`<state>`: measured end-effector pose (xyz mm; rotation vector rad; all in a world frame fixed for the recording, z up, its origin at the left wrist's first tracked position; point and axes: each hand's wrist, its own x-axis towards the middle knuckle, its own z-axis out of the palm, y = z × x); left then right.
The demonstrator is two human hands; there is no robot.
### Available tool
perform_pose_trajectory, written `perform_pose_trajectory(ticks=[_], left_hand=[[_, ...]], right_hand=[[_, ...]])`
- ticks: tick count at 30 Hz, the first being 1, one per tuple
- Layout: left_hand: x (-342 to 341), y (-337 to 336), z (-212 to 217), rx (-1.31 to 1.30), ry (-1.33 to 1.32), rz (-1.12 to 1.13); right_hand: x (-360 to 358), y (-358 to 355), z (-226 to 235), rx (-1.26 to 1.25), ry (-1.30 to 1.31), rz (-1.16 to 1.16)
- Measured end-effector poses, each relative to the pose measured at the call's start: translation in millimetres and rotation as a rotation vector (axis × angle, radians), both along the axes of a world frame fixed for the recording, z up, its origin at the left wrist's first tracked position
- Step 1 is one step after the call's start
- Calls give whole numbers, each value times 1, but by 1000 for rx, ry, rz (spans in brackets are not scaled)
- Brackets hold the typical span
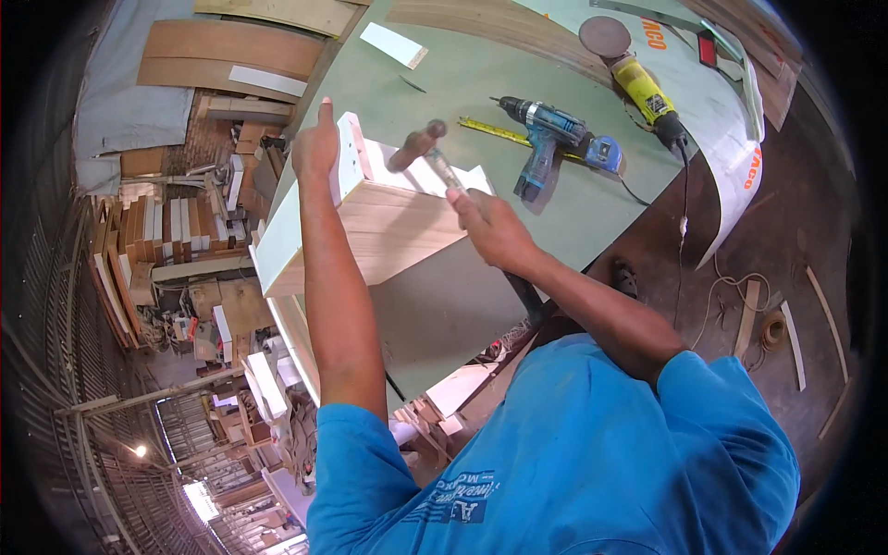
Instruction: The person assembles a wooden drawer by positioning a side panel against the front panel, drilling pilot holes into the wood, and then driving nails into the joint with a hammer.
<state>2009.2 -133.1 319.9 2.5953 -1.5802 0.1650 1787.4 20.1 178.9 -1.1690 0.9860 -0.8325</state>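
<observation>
My right hand (499, 231) is wrapped round the handle of a hammer (421, 148). Its head is raised over a wooden box (402, 227) with white-faced panels and bare wood-grain sides. Small dark holes or nail heads dot the white end strip nearest my left hand. At the box's left edge, my left hand (316, 148) grips the white panel with one digit pointing up; its other fingers are mostly hidden. The box stands tilted on the green-grey worktable (453, 69).
Right of the box lie a blue cordless drill (544, 139), a tape measure (603, 153) with yellow blade out, and a yellow angle grinder (643, 88) with its cord. A white offcut (393, 44) rests at the far side. Stacked boards (166, 231) fill the left; wood strips (794, 342) lie on the right floor.
</observation>
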Motion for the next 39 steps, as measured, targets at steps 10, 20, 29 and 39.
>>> perform_pose_trajectory(ticks=[10,20,29,39], left_hand=[[-12,-3,13,-27,21,-15],[4,-4,0,17,16,11],[9,-2,0,5,12,16],[7,-3,-4,8,-12,28]], right_hand=[[28,-16,18,-114,-40,-127],[-1,-10,-4,-16,-60,-89],[-19,7,1,177,-260,-194],[17,4,4,-46,-52,-84]])
